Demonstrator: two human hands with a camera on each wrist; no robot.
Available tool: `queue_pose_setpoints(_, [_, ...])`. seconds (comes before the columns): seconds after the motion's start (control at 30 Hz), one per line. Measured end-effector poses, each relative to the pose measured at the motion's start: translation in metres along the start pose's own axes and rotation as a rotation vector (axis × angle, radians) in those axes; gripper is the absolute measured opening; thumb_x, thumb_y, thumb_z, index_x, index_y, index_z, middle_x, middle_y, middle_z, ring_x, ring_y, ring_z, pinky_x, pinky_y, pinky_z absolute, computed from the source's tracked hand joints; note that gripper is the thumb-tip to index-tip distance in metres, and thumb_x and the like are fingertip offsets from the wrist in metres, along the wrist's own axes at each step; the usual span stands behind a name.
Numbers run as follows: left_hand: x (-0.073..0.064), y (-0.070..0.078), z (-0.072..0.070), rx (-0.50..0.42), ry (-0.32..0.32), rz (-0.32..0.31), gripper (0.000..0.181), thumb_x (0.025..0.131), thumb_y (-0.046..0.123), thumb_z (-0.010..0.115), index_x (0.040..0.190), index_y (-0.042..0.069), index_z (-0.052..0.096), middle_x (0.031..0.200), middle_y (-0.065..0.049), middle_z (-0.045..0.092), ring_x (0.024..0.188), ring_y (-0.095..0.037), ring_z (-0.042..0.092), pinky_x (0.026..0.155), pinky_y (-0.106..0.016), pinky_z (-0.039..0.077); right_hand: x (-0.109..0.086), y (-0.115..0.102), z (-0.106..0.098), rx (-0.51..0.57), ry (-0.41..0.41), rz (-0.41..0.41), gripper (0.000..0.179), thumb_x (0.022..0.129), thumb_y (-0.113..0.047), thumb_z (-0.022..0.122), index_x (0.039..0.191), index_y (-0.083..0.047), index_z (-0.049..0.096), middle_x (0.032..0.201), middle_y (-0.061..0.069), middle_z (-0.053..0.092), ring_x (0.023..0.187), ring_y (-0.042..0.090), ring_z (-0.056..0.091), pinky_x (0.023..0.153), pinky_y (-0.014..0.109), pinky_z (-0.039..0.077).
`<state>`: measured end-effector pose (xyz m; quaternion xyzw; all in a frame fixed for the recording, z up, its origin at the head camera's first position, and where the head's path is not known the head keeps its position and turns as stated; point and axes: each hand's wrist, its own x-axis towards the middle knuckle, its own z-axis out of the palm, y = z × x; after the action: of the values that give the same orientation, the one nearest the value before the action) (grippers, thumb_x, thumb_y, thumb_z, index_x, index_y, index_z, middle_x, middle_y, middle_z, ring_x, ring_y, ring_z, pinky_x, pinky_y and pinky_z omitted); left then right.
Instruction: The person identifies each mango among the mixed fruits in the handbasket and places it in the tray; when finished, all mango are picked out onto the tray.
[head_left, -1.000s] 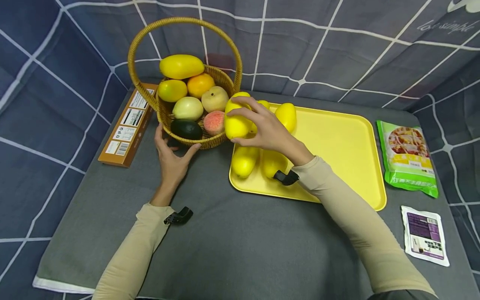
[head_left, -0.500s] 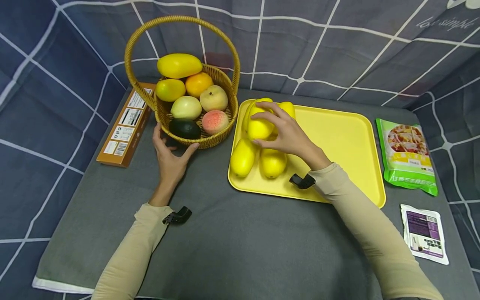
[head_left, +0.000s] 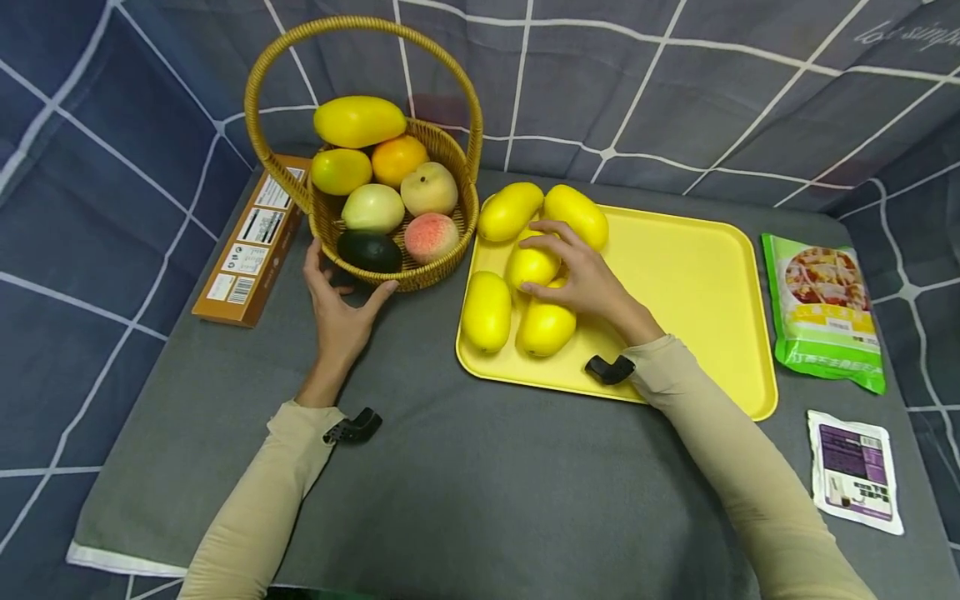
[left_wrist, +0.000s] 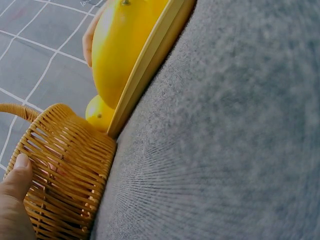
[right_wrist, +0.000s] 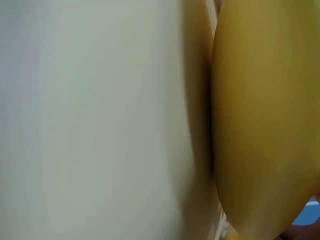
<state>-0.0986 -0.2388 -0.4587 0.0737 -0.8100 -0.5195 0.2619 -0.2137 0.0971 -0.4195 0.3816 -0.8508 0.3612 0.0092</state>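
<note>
In the head view my right hand (head_left: 581, 279) pinches a yellow mango (head_left: 533, 263) between thumb and fingers, low over the yellow tray (head_left: 667, 292). Several more mangoes (head_left: 487, 311) surround it at the tray's left end. My left hand (head_left: 341, 321) rests against the near side of a wicker basket (head_left: 450, 258), thumb and fingers spread along its wall. The left wrist view has its thumb (left_wrist: 19, 175) laid on the weave. Inside the basket are a peach (head_left: 431, 238), a dark green avocado (head_left: 370, 251), an orange (head_left: 400, 161) and other fruit.
A brown box (head_left: 251, 250) lies left of the basket, whose tall handle (head_left: 363, 25) arches above it. Right of the tray are a green food packet (head_left: 825, 308) and a white-and-purple pouch (head_left: 855, 471). Checked cloth (head_left: 570, 92) hangs behind the grey table (head_left: 450, 483).
My right hand has carried the mango from beside the basket's right rim rightward and down among the others on the tray. My left hand stays at the basket.
</note>
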Motion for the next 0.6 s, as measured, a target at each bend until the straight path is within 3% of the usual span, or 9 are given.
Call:
queue_pose_setpoints(0.23, [-0.002, 0.030, -0.002, -0.049, -0.011, 0.000, 0.100, 0.081, 0.016, 0.080, 0.152, -0.003, 0.013, 0.157, -0.022, 0.015, 0.128, -0.043, 0.035, 0.090, -0.053, 0.035, -0.003, -0.001, -0.001, -0.013, -0.021, -0.048, 0.056, 0.079, -0.037, 0.081, 0.129, -0.021, 0.061, 0.146, 0.002, 0.046, 0.132, 0.023, 0.047, 0.109, 0.042, 0.037])
queue_pose_setpoints(0.33, [-0.004, 0.037, -0.002, -0.046, -0.025, -0.012, 0.098, 0.082, 0.013, 0.079, 0.151, -0.005, 0.012, 0.157, -0.025, 0.015, 0.130, -0.044, 0.034, 0.091, -0.053, 0.035, -0.002, -0.003, -0.004, -0.025, -0.033, -0.044, 0.056, 0.079, -0.036, 0.081, 0.129, -0.020, 0.061, 0.147, 0.004, 0.046, 0.133, 0.024, 0.046, 0.109, 0.043, 0.037])
queue_pose_setpoints(0.43, [-0.004, 0.034, -0.002, -0.045, -0.023, -0.013, 0.098, 0.082, 0.015, 0.079, 0.152, -0.003, 0.012, 0.157, -0.023, 0.015, 0.131, -0.043, 0.034, 0.091, -0.051, 0.035, -0.001, -0.005, -0.010, -0.046, -0.059, -0.020, 0.056, 0.080, -0.036, 0.080, 0.130, -0.019, 0.060, 0.148, 0.005, 0.045, 0.135, 0.025, 0.044, 0.109, 0.045, 0.037])
queue_pose_setpoints(0.6, [-0.002, 0.009, 0.001, -0.025, -0.003, -0.008, 0.103, 0.080, 0.023, 0.082, 0.155, 0.008, 0.013, 0.159, -0.012, 0.016, 0.132, -0.034, 0.036, 0.090, -0.044, 0.036, 0.002, -0.008, -0.017, -0.076, -0.170, 0.048, 0.056, 0.083, -0.039, 0.078, 0.132, -0.022, 0.058, 0.152, 0.004, 0.040, 0.139, 0.025, 0.039, 0.111, 0.047, 0.034])
